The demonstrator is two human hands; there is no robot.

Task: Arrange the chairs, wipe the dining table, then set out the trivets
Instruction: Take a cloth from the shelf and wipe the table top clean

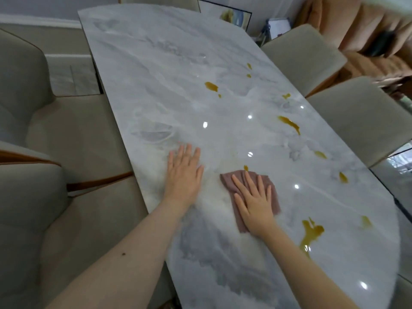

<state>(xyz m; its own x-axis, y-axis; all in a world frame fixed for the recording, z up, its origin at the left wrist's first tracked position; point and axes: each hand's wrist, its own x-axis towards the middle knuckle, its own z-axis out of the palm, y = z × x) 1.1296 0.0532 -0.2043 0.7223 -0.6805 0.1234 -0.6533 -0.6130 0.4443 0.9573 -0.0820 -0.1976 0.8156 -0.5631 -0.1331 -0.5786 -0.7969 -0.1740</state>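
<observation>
Hands both lie flat on the marble desk [156, 74], fingers straight. Right hand [254, 200] presses a mauve cloth [229, 180] against the surface near the middle; left hand [184, 175] rests palm-down on bare marble just left of it, gripping nothing. Amber spills [311, 233] sit near right of the cloth, with more drops scattered along the right side toward the far end. Beige chairs [361, 121] stand at both long sides. Farther right, what appears to be a tan sofa [367, 27], blurred.
</observation>
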